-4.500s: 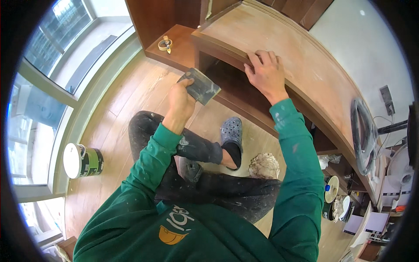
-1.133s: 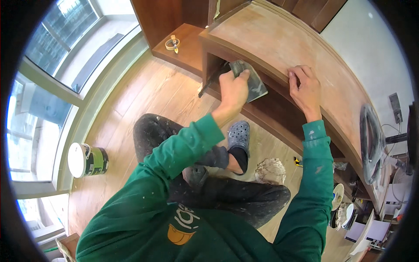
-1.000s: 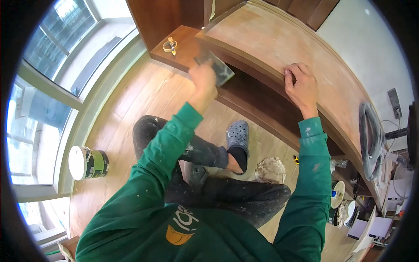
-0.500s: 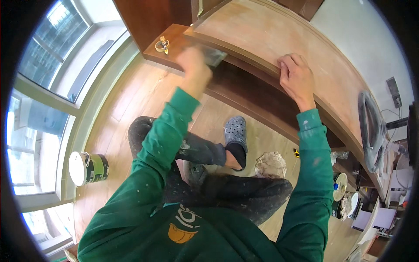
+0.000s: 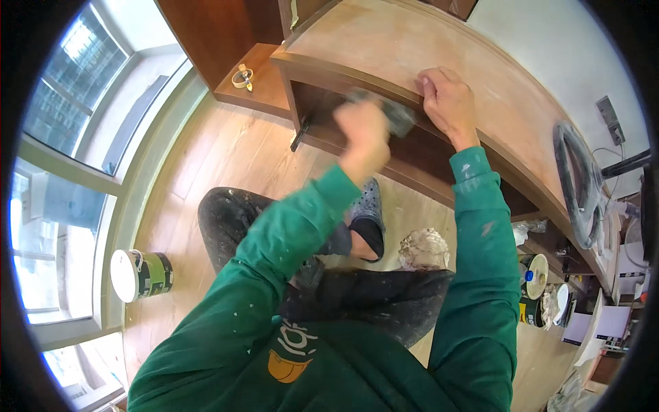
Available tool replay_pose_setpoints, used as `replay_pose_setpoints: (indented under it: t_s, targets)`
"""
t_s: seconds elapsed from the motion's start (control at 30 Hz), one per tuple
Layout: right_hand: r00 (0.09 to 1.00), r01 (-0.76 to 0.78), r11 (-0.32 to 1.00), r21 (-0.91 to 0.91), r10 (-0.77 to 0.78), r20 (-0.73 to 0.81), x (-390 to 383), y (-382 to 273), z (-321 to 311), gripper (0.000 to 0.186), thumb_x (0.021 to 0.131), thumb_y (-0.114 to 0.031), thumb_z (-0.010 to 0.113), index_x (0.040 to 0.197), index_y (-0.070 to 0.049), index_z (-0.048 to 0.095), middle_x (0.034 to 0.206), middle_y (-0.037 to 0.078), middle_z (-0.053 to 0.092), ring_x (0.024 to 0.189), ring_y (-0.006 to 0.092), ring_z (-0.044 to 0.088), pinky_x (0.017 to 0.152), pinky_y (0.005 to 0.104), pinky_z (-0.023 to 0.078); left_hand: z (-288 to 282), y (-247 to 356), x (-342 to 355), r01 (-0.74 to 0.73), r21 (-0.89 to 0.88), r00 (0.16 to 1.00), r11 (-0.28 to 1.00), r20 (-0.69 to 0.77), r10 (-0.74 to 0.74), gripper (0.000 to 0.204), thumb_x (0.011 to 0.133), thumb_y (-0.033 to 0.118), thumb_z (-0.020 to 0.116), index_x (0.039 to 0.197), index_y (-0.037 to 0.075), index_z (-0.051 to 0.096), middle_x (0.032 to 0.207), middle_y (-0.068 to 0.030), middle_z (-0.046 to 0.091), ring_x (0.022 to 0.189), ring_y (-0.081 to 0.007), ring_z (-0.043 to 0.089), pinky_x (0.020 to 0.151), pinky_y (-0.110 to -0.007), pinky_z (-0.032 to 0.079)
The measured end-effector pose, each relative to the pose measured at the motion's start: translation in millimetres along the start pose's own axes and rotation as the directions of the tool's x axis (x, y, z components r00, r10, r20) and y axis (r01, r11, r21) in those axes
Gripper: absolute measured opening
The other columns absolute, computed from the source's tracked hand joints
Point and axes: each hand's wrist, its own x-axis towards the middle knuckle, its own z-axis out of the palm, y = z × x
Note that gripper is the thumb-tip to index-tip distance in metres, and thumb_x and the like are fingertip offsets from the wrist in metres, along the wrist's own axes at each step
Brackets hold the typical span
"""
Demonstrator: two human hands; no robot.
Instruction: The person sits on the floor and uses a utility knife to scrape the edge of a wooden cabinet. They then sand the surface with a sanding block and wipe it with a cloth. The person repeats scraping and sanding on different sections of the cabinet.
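Observation:
In front of me is a long, low wooden cabinet with a pale, worn-looking top [image 5: 384, 38] and a brown front edge. My left hand [image 5: 362, 130], blurred by motion, is closed on a dark grey flat piece [image 5: 397, 118] in front of the cabinet's open compartment. The piece is smeared too, so its exact kind and whether it touches the wood cannot be told. My right hand [image 5: 449, 103] rests at the front edge of the top, fingers curled over it. Its fingertips are partly hidden.
On the brown ledge [image 5: 264, 86] lie a tape roll [image 5: 241, 77] and a small brush-like tool. A lidded bucket [image 5: 147, 275] stands by the windows at left. Crumpled sheeting [image 5: 423, 248] lies near my foot. A grey hose [image 5: 573, 185] and several cans are at right.
My left hand has swung right along the cabinet front with the grey piece, uncovering the cabinet's left corner. My right hand stays at the edge. The view has shifted slightly.

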Motion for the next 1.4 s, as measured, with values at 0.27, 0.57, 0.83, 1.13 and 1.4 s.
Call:
replay_pose_setpoints:
  t_s: [0.27, 0.57, 0.83, 1.13, 1.4]
  targets:
    - [0.719, -0.588, 0.366, 0.722, 0.645, 0.259, -108.0, -109.3, -44.2, 0.031, 0.091, -0.022, 0.065, 0.112, 0.001, 0.064, 0.105, 0.013, 0.067, 0.099, 0.0187, 0.063, 0.085, 0.0310, 0.051, -90.2, -7.8, -25.4, -0.128, 0.410, 0.932, 0.903, 0.362, -0.032, 0.021, 0.086, 0.007, 0.057, 0.100, -0.006, 0.065, 0.085, -0.0118, 0.068, 0.080, -0.0237, 0.066, 0.075, -0.037, 0.052]
    - [0.403, -0.499, -0.432, 0.751, 0.652, 0.643, -164.9, -166.0, 28.5, 0.035, 0.098, -0.021, 0.053, 0.128, -0.003, 0.049, 0.107, 0.016, 0.065, 0.090, 0.0236, 0.066, 0.074, 0.0344, 0.056, -137.2, 15.9, 33.4, -0.138, 0.346, 0.608, 0.928, 0.769, -0.197, 0.031, 0.088, 0.011, 0.056, 0.116, -0.002, 0.059, 0.119, -0.0114, 0.062, 0.111, -0.0237, 0.059, 0.094, -0.036, 0.048]
    - [0.311, -0.354, -0.628, 0.693, 0.620, 0.720, -189.2, -161.0, 17.0, 0.032, 0.096, -0.021, 0.050, 0.113, 0.005, 0.057, 0.099, 0.016, 0.069, 0.083, 0.0232, 0.067, 0.073, 0.0345, 0.054, -127.6, 69.2, 117.8, 0.301, -0.462, 0.946, 0.834, 0.252, -0.202, 0.040, 0.095, 0.007, 0.041, 0.130, -0.010, 0.032, 0.137, -0.0259, 0.037, 0.132, -0.0413, 0.038, 0.111, -0.054, 0.034]
    - [0.292, -0.262, -0.452, 0.853, 0.805, 0.517, -184.2, -129.4, 25.4, 0.022, 0.093, -0.015, 0.055, 0.104, 0.002, 0.063, 0.098, 0.016, 0.068, 0.083, 0.0239, 0.068, 0.076, 0.0368, 0.055, -103.8, 44.8, 85.4, 0.327, -0.426, 0.917, 0.844, 0.359, -0.174, 0.041, 0.093, 0.005, 0.040, 0.130, -0.011, 0.031, 0.134, -0.0250, 0.041, 0.131, -0.0396, 0.040, 0.108, -0.054, 0.038]
    - [0.238, 0.065, -0.273, 0.960, 0.938, 0.250, -102.4, -102.3, 32.9, 0.018, 0.091, -0.006, 0.058, 0.104, 0.007, 0.059, 0.095, 0.017, 0.067, 0.082, 0.0276, 0.068, 0.075, 0.0381, 0.056, -51.9, 20.4, 39.8, 0.468, -0.307, 0.809, 0.829, 0.525, -0.262, 0.034, 0.095, 0.010, 0.038, 0.124, -0.010, 0.036, 0.134, -0.0250, 0.041, 0.128, -0.0400, 0.045, 0.106, -0.052, 0.039]
